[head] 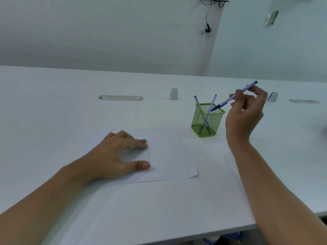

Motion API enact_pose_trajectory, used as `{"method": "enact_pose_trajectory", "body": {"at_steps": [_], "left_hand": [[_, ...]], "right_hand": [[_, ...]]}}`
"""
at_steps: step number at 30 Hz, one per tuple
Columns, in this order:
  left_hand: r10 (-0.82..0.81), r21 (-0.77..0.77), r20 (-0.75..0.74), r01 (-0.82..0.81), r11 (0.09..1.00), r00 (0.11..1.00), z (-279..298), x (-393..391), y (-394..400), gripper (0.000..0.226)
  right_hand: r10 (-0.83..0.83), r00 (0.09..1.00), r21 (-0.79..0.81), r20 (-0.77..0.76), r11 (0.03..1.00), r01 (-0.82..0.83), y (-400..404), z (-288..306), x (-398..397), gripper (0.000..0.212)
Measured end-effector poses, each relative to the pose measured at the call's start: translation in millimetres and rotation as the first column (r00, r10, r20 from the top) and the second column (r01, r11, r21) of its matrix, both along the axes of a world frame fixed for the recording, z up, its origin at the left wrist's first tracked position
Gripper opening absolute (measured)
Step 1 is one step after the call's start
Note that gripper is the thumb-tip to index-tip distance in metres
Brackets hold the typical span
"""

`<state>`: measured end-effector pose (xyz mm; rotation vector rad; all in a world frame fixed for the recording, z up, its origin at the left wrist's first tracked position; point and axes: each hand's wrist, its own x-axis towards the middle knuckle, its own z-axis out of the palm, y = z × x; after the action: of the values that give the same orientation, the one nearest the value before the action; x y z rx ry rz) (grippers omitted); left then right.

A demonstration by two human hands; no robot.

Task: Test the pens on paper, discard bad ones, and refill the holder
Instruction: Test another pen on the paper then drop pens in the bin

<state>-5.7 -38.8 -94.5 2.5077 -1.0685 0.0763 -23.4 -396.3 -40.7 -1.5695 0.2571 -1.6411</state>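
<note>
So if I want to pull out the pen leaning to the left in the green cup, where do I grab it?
Pinch the left-leaning pen by its top end, coming from above. Only that part sticks out over the green mesh holder's rim; the rest sits inside, crossing the other pen.

An office or study room: a long white tabletop (53, 121) with oval cable ports (121, 97) and small white divider brackets (174, 94) along its middle, a green mesh pen holder (207, 120), a paper sheet (168, 156), bare white walls (106, 32) with a hanging cable (200, 50).
</note>
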Motion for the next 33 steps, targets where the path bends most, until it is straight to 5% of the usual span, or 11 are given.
{"method": "enact_pose_trajectory", "body": {"at_steps": [17, 33], "left_hand": [[-0.053, -0.135, 0.161, 0.076, 0.988, 0.985, 18.5, -55.4, -63.4, 0.077], [-0.405, -0.136, 0.195, 0.434, 0.891, 0.893, 18.2, -183.7, -264.5, 0.077]], "right_hand": [[0.031, 0.996, 0.160, 0.088, 0.986, -0.045, -12.6, 2.3, -55.8, 0.021], [-0.137, 0.990, 0.069, 0.008, 0.988, 0.137, -133.5, -4.8, -258.9, 0.018]]}}
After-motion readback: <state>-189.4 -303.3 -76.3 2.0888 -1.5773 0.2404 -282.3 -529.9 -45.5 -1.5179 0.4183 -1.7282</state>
